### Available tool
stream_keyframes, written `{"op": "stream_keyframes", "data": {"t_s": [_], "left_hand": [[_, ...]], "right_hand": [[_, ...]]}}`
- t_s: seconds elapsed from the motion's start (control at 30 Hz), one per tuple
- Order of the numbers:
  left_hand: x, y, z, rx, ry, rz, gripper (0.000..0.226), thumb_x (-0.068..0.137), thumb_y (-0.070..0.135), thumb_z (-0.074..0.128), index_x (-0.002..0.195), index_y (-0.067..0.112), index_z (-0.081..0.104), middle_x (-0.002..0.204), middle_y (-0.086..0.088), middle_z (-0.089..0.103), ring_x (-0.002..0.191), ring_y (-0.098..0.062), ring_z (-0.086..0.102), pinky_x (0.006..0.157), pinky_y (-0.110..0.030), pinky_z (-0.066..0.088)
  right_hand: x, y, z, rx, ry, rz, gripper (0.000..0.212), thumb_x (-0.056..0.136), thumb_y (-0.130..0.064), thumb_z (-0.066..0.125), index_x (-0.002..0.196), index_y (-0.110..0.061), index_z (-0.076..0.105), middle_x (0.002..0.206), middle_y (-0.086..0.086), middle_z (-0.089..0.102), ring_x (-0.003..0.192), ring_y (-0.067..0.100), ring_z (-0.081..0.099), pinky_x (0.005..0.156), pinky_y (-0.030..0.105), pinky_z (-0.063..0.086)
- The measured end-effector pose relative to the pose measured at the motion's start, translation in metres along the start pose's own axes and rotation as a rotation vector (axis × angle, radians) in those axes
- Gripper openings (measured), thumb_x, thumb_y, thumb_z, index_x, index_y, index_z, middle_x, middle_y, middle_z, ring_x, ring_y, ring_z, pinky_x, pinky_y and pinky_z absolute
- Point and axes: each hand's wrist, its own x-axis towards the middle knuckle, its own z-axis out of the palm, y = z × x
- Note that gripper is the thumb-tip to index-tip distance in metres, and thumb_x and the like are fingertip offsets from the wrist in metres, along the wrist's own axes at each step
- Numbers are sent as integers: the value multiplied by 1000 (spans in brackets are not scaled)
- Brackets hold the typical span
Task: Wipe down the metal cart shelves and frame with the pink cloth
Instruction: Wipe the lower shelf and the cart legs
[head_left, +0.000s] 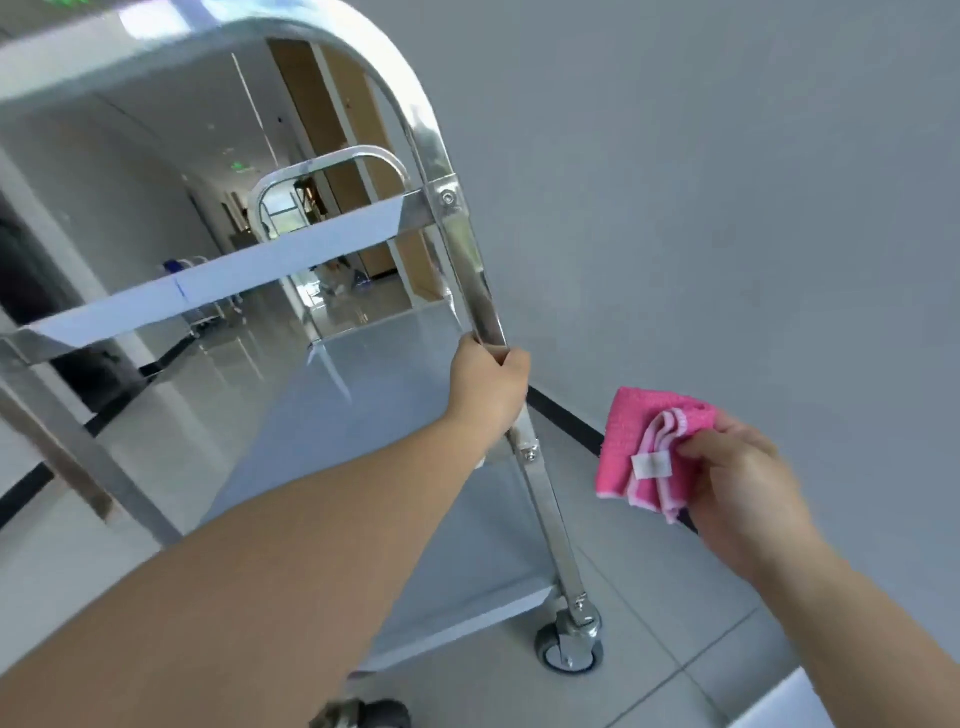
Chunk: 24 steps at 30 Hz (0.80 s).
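A shiny metal cart fills the left and middle of the view, with a middle shelf (218, 283), a bottom shelf (363, 415) and a curved upright frame post (462, 244). My left hand (485, 384) grips that post between the two shelves. To the right of the post, my right hand (743, 488) holds a folded pink cloth (641, 441) with a white label. The cloth hangs in the air, apart from the cart.
A caster wheel (569, 649) sits under the post on the grey tiled floor. A plain grey wall (727, 182) with a dark baseboard runs close along the cart's right side. A long corridor stretches away behind the cart, with doors and distant objects.
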Motion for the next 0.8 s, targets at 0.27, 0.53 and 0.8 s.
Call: {"op": "stream_keyframes", "data": {"t_s": [0.27, 0.53, 0.8], "left_hand": [[-51, -23, -129, 126, 198, -84, 20, 88, 13, 53, 75, -1, 57, 63, -8, 60, 32, 0, 44, 36, -12, 33], [-83, -61, -278, 159, 346, -159, 31, 89, 27, 59, 81, -3, 61, 52, 0, 58, 29, -4, 33, 35, -15, 27], [-94, -100, -400, 109, 454, -218, 21, 88, 19, 60, 84, 11, 41, 72, -14, 55, 31, -2, 43, 34, -13, 28]], "right_hand": [[-34, 51, 50, 56, -151, 133, 38, 85, 15, 32, 92, -3, 64, 82, 10, 68, 74, 20, 65, 69, 33, 56], [-70, 83, 128, -42, -281, 177, 34, 85, 17, 32, 93, 1, 62, 72, 10, 66, 60, 18, 65, 48, 28, 53], [-102, 136, 202, -186, -404, 157, 39, 87, 19, 33, 83, -7, 63, 67, 2, 70, 61, 12, 66, 52, 23, 54]]}}
